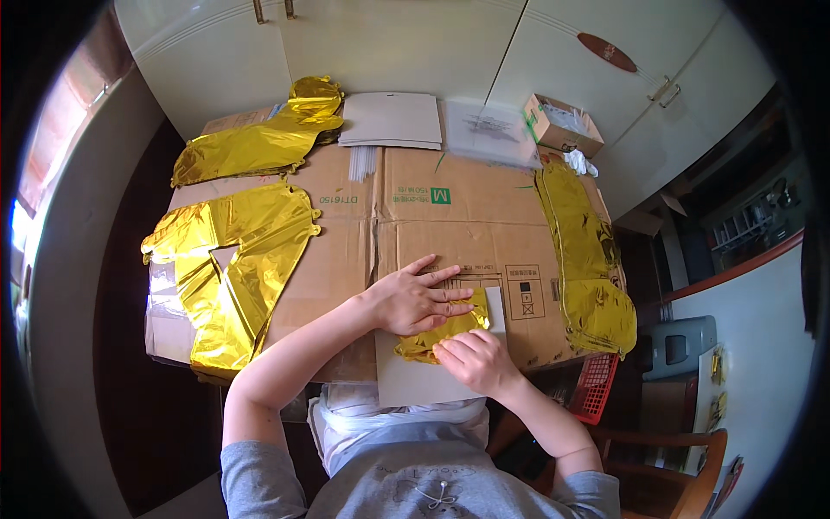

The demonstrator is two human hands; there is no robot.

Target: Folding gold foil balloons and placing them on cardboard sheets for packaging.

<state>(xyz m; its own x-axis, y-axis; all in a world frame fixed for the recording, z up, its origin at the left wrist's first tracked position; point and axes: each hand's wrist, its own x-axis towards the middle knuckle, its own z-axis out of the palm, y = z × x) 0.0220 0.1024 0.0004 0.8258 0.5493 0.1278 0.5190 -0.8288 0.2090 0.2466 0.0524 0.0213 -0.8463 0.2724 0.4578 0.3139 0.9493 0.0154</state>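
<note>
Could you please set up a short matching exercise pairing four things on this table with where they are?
1. folded gold foil balloon
2. left hand
3. small open cardboard box
4. stack of grey cards

A. far right corner of the table
B. pressed flat on top of the folded foil
C. on a grey card at the near edge
D. far edge, middle

Pairs: 1-C, 2-B, 3-A, 4-D
</note>
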